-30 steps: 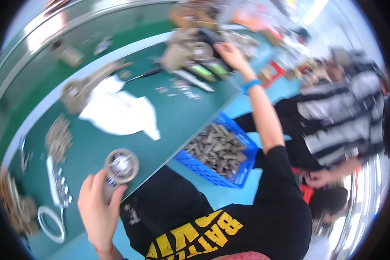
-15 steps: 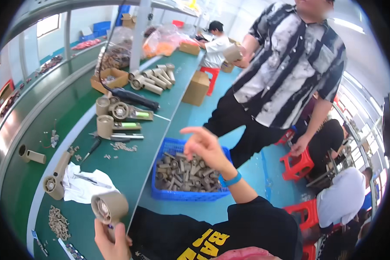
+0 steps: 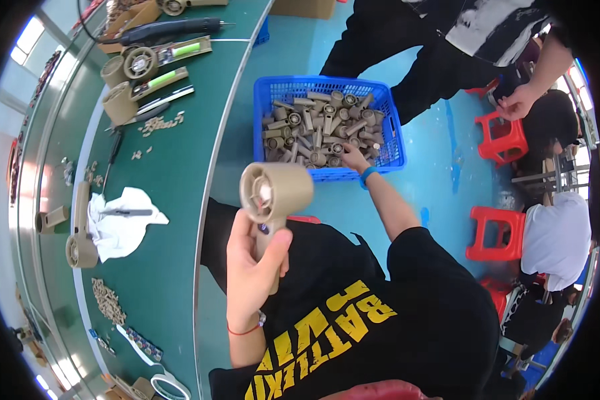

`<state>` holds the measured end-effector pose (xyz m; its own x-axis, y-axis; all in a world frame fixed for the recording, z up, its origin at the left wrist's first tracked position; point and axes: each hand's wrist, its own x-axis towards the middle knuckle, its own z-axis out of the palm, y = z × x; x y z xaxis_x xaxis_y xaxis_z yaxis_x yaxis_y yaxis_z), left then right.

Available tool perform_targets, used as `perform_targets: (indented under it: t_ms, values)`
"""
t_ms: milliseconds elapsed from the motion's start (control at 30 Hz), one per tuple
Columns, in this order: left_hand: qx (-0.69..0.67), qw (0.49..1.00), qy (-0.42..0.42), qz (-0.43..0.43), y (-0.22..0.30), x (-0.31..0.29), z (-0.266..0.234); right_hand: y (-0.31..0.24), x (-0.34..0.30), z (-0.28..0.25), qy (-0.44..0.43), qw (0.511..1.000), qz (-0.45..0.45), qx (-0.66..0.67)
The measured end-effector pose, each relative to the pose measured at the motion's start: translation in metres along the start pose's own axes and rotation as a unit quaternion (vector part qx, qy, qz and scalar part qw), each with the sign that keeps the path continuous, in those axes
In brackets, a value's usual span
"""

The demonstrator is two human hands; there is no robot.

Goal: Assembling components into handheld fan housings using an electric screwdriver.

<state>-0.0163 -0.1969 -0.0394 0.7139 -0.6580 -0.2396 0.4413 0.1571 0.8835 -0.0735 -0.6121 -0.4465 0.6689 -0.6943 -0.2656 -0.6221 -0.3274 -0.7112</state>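
Note:
My left hand (image 3: 253, 270) is wrapped round the handle of a beige handheld fan (image 3: 285, 192), raised beside the table edge with its round head up. Past it, my right arm stretches out to a blue plastic basket (image 3: 260, 100) on the floor. The basket is heaped with beige fan parts (image 3: 307, 123). Among them is my right hand (image 3: 355, 158), its fingertips at a round fan head. Those fingers are small and partly hidden, so whether they grip it is unclear.
On the green table (image 3: 173, 267) at left lie a power screwdriver (image 3: 173, 30), opened fans with green batteries (image 3: 160, 83), a white cloth (image 3: 123, 227) and a pile of small beige pieces (image 3: 108, 301). A person in black trousers (image 3: 373, 33) stands beyond the basket. Red stools (image 3: 497, 233) stand at right.
My right hand has gone from mid-air down into the basket. The fan in my left hand has moved right, off the table's edge. The view has tilted down, and the standing person appears higher.

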Motion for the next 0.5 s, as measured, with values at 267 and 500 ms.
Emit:
perform_targets:
  t_ms: [267, 500]
  values:
    - [0.028, 0.997, 0.064, -0.029, -0.004, 0.011, -0.009, -0.077, -0.021, 0.031, -0.089, 0.955, 0.186, 0.215]
    - [0.150, 0.986, 0.073, -0.031, -0.016, 0.051, -0.002, -0.153, -0.059, 0.003, -0.127, 0.914, 0.109, 0.370]
